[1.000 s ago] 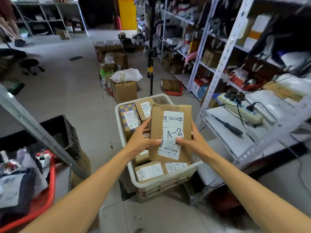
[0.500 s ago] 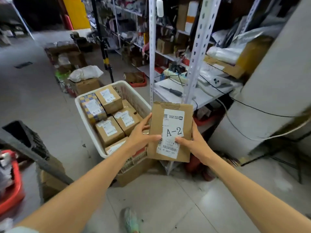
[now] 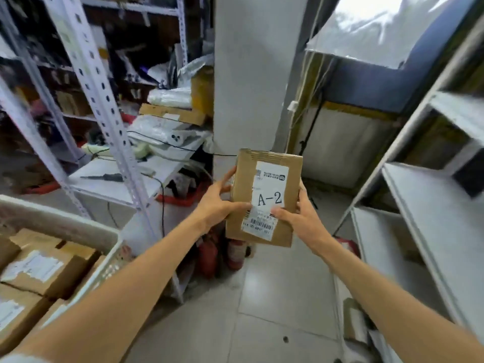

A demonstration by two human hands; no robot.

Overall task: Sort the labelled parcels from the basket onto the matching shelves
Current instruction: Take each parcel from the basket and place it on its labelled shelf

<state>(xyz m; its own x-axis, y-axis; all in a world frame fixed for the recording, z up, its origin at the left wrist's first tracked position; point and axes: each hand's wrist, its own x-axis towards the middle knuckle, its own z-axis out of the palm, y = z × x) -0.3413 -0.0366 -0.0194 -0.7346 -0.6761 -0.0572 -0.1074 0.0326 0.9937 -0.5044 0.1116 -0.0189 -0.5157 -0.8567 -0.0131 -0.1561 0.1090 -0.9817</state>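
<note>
Left hand (image 3: 216, 204) and right hand (image 3: 301, 218) grip parcel (image 3: 265, 179) upright, label apparently toward camera.

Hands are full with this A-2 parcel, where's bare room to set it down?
The right-hand shelves' white boards look mostly bare, behind their front upright. The left shelf is crowded: screwdriver, cables, bags. The basket is full of parcels.

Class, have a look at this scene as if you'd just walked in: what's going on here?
A person holds a brown cardboard parcel labelled A-2 upright in front of them. The left hand grips its left edge and the right hand its lower right side. The white basket, at lower left, holds more labelled boxes. White shelves stand to the right. The parcel is not yet on any shelf.
</note>
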